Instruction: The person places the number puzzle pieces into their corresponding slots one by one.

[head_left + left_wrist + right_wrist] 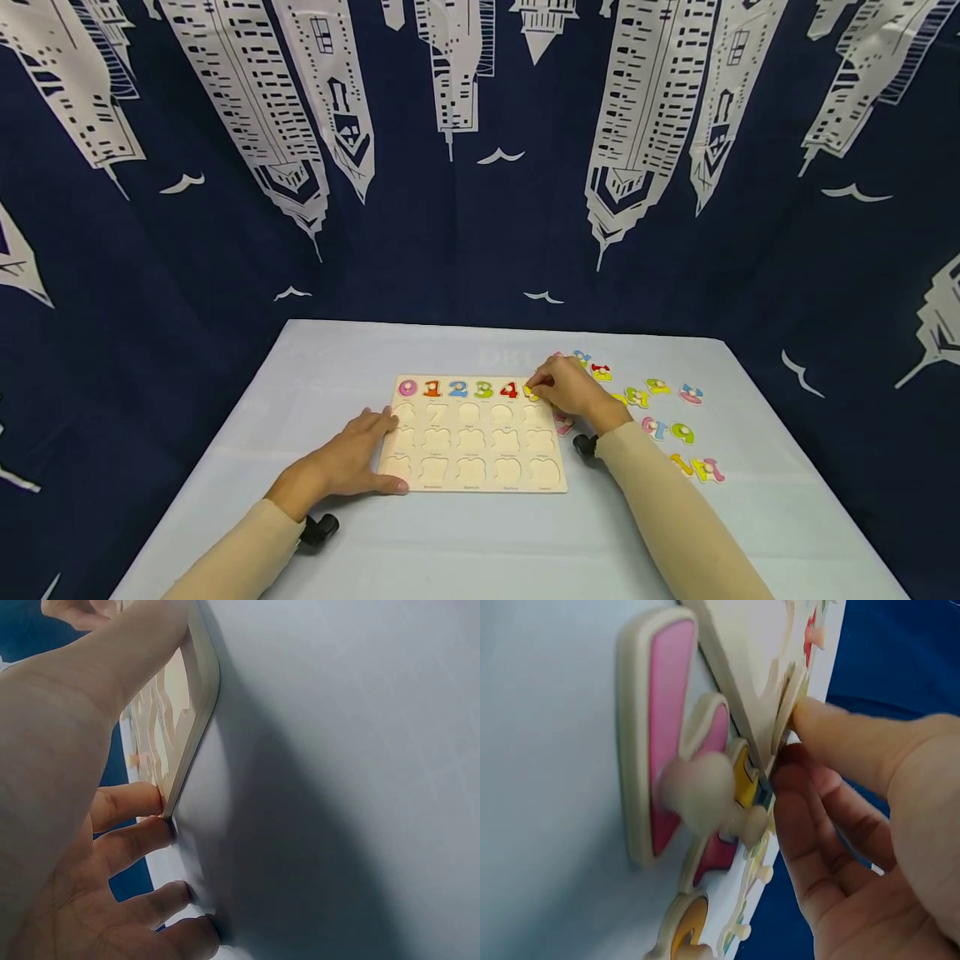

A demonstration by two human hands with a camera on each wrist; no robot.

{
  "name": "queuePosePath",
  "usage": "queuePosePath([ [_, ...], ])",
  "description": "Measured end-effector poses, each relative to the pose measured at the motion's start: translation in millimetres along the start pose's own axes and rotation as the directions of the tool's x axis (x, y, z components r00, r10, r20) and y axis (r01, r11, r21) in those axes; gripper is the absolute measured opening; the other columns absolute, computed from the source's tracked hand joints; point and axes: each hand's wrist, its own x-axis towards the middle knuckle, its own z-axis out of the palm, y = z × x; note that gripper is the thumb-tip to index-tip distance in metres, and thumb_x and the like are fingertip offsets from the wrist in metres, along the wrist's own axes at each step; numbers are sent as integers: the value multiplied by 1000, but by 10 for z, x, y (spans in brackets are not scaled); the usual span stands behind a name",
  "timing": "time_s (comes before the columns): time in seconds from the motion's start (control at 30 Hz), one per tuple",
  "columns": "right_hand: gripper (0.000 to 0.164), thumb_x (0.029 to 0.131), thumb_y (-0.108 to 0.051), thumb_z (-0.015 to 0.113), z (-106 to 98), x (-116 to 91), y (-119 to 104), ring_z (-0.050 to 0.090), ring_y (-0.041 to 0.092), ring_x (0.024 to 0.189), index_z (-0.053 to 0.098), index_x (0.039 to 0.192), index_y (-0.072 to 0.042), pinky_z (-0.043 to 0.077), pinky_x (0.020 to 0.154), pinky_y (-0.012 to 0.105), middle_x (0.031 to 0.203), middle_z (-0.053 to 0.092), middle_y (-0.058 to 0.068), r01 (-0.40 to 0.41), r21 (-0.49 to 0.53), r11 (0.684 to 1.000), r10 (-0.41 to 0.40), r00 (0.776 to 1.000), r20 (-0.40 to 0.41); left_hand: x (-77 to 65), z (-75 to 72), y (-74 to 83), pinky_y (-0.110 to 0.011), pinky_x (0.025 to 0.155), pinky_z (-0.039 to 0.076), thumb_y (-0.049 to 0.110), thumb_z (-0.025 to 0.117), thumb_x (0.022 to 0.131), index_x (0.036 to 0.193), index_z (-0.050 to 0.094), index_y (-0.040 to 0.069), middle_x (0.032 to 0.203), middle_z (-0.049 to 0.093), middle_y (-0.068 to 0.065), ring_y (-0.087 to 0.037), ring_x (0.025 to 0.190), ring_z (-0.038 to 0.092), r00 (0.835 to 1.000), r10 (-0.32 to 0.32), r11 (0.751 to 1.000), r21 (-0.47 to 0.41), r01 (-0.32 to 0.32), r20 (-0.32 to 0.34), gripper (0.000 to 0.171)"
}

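A pale wooden puzzle board (pixel 487 486) lies on the table, with a top row of coloured number pieces running 0 (pixel 407 388), 1, 2, 3 and a red 4 (pixel 509 390). My right hand (pixel 573 387) pinches a yellow number piece (pixel 529 392) at the slot right of the 4; the piece appears tilted against the board in the right wrist view. Fingers hide most of its shape. My left hand (pixel 348 458) rests at the board's left side, thumb on the near corner and fingers spread along the edge. Empty recesses fill the lower rows.
Loose knobbed pieces lie scattered right of the board, among them a green one (pixel 682 432) and a red one (pixel 601 372). A pink piece (pixel 671 727) lies close beside the board's right edge. The white table (pixel 480 550) ends before a dark blue patterned cloth (pixel 450 233).
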Motion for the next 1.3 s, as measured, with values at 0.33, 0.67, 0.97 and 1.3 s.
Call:
queuePosePath([
  [0.33, 5, 102, -5, 87, 33, 4, -84, 73, 18, 87, 91, 100, -3, 68, 83, 37, 103, 85, 12, -24, -67, 997, 19, 997, -70, 2, 2, 26, -76, 141, 34, 58, 104, 84, 177, 43, 0, 189, 33, -30, -58, 177, 28, 1000, -15, 1000, 14, 15, 3, 125],
  [0.67, 11, 99, -9, 91, 22, 13, -81, 68, 20, 84, 88, 89, -6, 56, 70, 28, 96, 78, 9, -111, -28, 993, 109, 992, -63, 12, 16, 20, -74, 141, 35, 60, 104, 83, 179, 40, 0, 188, 34, -30, -58, 177, 28, 1000, -25, 999, 28, 25, 3, 129],
  [0.97, 6, 102, -12, 90, -15, 16, -25, 69, 19, 90, 91, 100, -7, 59, 84, 33, 99, 86, 6, -103, -4, 995, 103, 994, -49, 29, -29, 30, -75, 140, 36, 59, 104, 84, 179, 39, -1, 188, 34, -31, -60, 176, 29, 1000, -21, 999, 45, 21, 3, 129],
  [1.3, 22, 114, -19, 78, -323, -319, 250, 75, 26, 105, 88, 129, -7, 58, 86, 32, 125, 86, 12, -194, 87, 977, 204, 972, -115, 3, -5, 29, -77, 140, 34, 59, 104, 83, 176, 44, 0, 187, 35, -31, -61, 175, 29, 1000, -8, 1000, 26, 8, -1, 126],
])
